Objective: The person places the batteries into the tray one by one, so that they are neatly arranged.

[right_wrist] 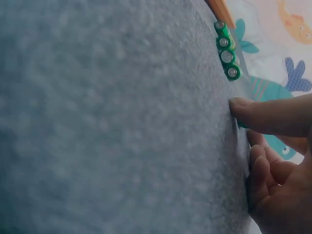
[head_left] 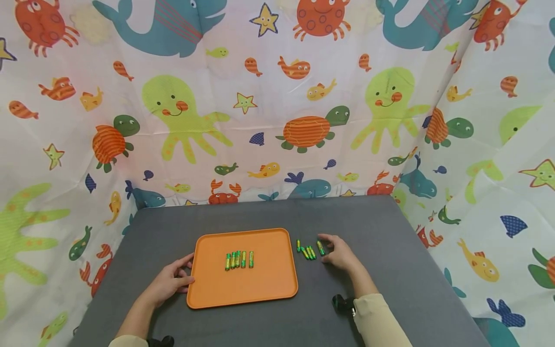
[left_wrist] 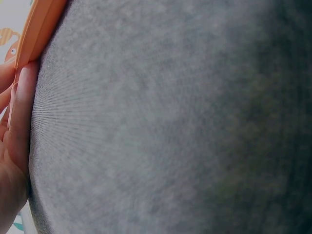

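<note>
An orange tray [head_left: 269,282] lies in the middle of the grey table [head_left: 390,250], with several green batteries [head_left: 238,260] lined up in a row on it. More green batteries [head_left: 306,251] lie loose on the table just right of the tray. My right hand [head_left: 326,250] pinches the rightmost loose battery [head_left: 320,247] between thumb and fingers. In the right wrist view that battery [right_wrist: 242,126] shows green under the thumb [right_wrist: 263,114], and the other loose batteries [right_wrist: 225,48] lie beyond. My left hand [head_left: 190,270] rests against the tray's left rim, with a straight finger [left_wrist: 19,117] touching the tray edge [left_wrist: 41,24].
A curtain printed with sea animals [head_left: 277,111] closes the table in at the back and on both sides. The table's far edge [head_left: 269,200] meets the curtain. A black wrist mount [head_left: 343,304] sits at my right sleeve.
</note>
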{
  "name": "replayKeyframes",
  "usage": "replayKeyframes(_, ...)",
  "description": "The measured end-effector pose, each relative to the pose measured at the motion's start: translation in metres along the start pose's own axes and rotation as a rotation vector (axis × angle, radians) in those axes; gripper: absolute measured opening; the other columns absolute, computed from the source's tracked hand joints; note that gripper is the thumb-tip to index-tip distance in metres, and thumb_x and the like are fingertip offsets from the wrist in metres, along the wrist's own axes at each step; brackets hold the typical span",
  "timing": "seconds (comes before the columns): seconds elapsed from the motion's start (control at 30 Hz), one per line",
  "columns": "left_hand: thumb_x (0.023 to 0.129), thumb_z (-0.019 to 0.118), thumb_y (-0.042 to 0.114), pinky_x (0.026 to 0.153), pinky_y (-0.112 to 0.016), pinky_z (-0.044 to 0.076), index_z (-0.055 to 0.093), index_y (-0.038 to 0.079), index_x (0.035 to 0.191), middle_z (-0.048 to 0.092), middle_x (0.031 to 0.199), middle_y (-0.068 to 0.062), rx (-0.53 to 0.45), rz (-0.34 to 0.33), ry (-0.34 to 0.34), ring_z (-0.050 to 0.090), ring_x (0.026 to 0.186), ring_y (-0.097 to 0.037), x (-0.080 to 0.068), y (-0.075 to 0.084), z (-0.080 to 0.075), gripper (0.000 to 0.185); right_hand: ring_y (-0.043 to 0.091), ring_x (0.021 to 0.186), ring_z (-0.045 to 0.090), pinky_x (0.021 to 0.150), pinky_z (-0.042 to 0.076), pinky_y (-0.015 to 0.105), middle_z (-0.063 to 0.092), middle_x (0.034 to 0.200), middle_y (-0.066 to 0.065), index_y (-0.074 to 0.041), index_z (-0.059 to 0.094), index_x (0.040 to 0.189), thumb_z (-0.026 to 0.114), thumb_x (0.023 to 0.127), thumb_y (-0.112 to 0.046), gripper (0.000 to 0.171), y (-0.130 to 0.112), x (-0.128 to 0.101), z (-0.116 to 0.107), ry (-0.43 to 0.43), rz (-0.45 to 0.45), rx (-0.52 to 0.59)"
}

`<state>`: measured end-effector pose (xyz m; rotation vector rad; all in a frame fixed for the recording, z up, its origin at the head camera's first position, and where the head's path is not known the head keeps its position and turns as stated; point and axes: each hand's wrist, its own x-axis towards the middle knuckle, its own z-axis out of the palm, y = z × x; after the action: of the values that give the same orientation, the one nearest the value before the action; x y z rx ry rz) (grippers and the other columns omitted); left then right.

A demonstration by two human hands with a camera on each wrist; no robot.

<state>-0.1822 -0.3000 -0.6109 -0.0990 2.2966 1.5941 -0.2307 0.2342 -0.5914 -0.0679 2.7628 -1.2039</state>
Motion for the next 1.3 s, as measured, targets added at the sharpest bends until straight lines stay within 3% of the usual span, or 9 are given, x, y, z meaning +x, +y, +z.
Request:
replayKeyframes(0.33,0.088,0.078,0.016,0.072,-0.036,0.061,0.036,0.016,0.157,0.049,0.123,-0.012,0.024,-0.013,-0.003,0.058,0.087,-0.023,0.0,0.004,0.0,0.08,0.035,0.116,0.059,0.094,0.05,0.052,0.059,0.129,0.017,-0.012,0.069,0.127,0.085,0.073,0.002,0.058,0.003,-0.002,0.0,0.035,0.015,-0.001)
replayKeyframes(0.67,0.089,0.078,0.014,0.071,-0.037,0.061,0.037,0.016,0.157,0.049,0.124,-0.012,0.035,-0.015,0.001,0.058,0.087,-0.024,-0.001,0.008,0.002,0.079,0.037,0.112,0.066,0.085,0.058,0.041,0.066,0.124,0.024,-0.003,0.06,0.136,0.076,0.078,0.011,0.062,0.007,-0.012,0.003,0.151,0.044,0.228)
replayKeyframes(0.93,0.089,0.078,0.015,0.072,-0.036,0.061,0.038,0.018,0.157,0.048,0.124,-0.012,0.03,-0.012,0.001,0.057,0.089,-0.024,-0.001,0.006,0.0,0.079,0.036,0.117,0.066,0.082,0.059,0.04,0.061,0.135,0.019,-0.008,0.06,0.137,0.077,0.08,0.006,0.061,0.002,-0.011,0.002,0.184,0.05,0.228)
replayKeyframes(1.1,0.088,0.079,0.017,0.073,-0.036,0.061,0.038,0.018,0.157,0.049,0.123,-0.011,0.028,-0.026,0.004,0.057,0.089,-0.025,-0.002,0.005,0.0,0.08,0.033,0.114,0.067,0.081,0.059,0.039,0.064,0.131,0.018,-0.008,0.061,0.137,0.078,0.081,0.006,0.061,-0.007,-0.011,0.002,0.184,0.04,0.239)
replayKeyframes(1.3,0.088,0.078,0.014,0.072,-0.037,0.061,0.037,0.014,0.157,0.048,0.124,-0.013,0.022,-0.019,0.001,0.056,0.089,-0.025,-0.006,0.007,0.001,0.08,0.034,0.114,0.066,0.088,0.058,0.043,0.066,0.129,0.018,-0.006,0.06,0.137,0.078,0.081,0.004,0.06,-0.025,-0.013,0.002,0.183,0.012,0.256)
